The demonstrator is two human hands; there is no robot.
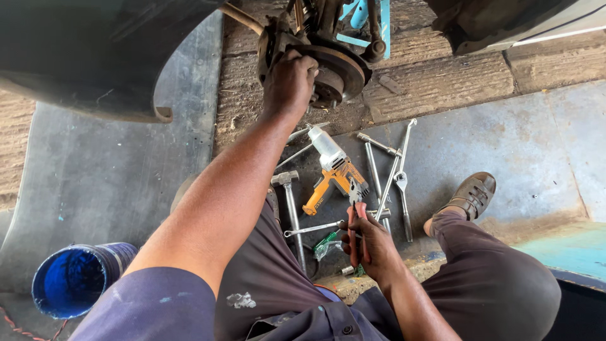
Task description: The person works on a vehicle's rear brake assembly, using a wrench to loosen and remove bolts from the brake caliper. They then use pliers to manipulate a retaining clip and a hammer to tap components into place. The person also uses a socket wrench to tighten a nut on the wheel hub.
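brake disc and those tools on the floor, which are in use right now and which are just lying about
In hand:
- left hand grips the rusty brake disc on the wheel hub
- right hand holds a small metal tool; its kind is unclear

Lying about:
- yellow power wrench
- hammer
- long wrenches and socket bars
- blue bucket
- green-handled screwdriver

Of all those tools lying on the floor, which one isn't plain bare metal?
The power tool, lying on its side between the hammer and the long wrenches. It alone has a yellow-orange body with a pale front; the rest are bare grey steel.
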